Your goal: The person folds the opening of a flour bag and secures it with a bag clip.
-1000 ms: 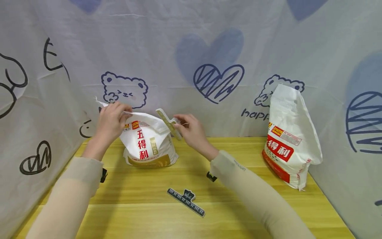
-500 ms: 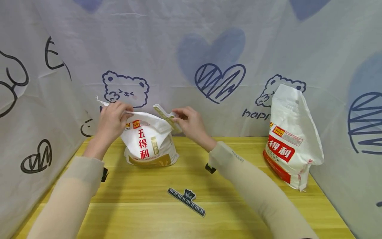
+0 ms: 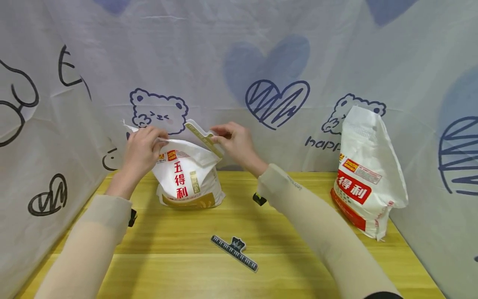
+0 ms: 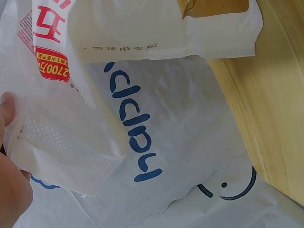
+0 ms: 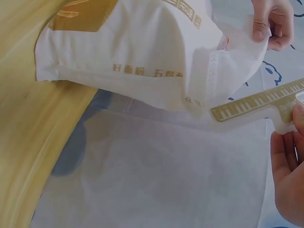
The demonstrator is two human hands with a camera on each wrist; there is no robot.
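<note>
A white flour bag [image 3: 186,178] with red characters stands on the yellow table [image 3: 284,232] at the back left. My left hand [image 3: 149,139] pinches the left end of its folded top flap [image 4: 61,123]; its thumb [image 4: 6,102] lies on the flap. My right hand [image 3: 220,135] holds a cream and gold ruler-patterned bag clip [image 3: 201,139] by its handle, tilted, at the right end of the flap. In the right wrist view the clip [image 5: 256,107] sits just beside the flap's corner, and the left hand [image 5: 270,21] grips the far end of the bag [image 5: 142,52].
A second, taller flour bag [image 3: 364,174] leans at the back right. A black ruler-patterned clip [image 3: 234,251] lies on the table near the front middle. A white cloth backdrop [image 3: 261,62] with blue bears and hearts walls in the back and sides.
My right hand has lifted the cream clip up and leftward, closer to the bag's top flap. My left hand has kept its pinch in place.
</note>
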